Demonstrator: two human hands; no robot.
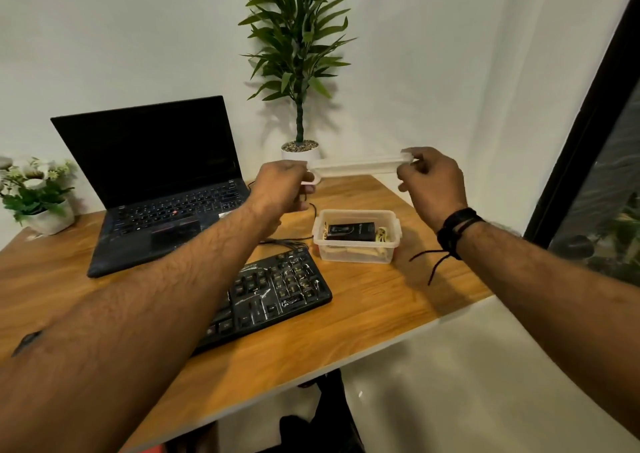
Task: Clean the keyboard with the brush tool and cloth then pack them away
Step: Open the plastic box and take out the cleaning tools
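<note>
Both my hands hold a clear plastic lid (360, 167) in the air above the table, seen edge-on. My left hand (282, 189) grips its left end and my right hand (431, 180) pinches its right end. Below it stands an open clear plastic box (353, 255) on the wooden table (381, 310). Inside the box lie a black brush tool (350, 231) and a pale yellowish cloth (381, 235). A black keyboard (277, 289) under a clear plastic cover lies in front of the box, partly hidden by my left forearm.
An open black laptop (162, 189) stands at the left back. A tall potted plant (299, 71) stands at the back by the wall, a small flower pot (38, 196) at far left. The keyboard's cable (287, 241) runs beside the box. A dark window frame (588, 123) is at right.
</note>
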